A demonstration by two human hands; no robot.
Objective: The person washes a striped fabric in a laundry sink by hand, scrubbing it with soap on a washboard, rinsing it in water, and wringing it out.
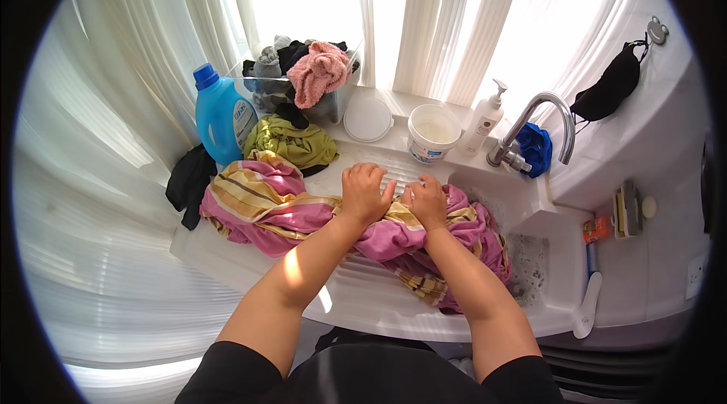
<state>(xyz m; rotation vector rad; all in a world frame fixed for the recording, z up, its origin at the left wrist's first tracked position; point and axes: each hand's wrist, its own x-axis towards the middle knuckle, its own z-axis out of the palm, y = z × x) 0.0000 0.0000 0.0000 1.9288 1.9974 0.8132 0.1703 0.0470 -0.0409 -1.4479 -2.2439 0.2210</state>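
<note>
Head view. Nearest: white glossy sink with a sloping ribbed washboard (356, 290). Long pink cloth with yellow-and-brown stripes (390, 241) lies bunched across the ribs, its right end drooping into the basin beside pale suds (528, 260); the ribs presumably give it purchase and let water run off.

Left hand (365, 196) and right hand (426, 203) rest on the cloth side by side, slightly apart, thumbs facing inward. Fingers bent, thumbs standing off from them; undersides hidden, so cannot tell whether either pinches fabric or merely presses. Both arms reach straight forward, likely to put body weight behind the palms.

Beyond, left: crumpled black fabric (189, 180) and olive-green cloth bundle (291, 140), heaped apart from the pink one, probably to keep the work area free.

Back ledge: blue plastic jug (219, 124), round white lid (368, 119), open white tub (415, 140), white pump bottle (479, 127), all within reach. Curved chrome tap (569, 131) arches at right.

Farthest: white pleated curtains (428, 25).
</note>
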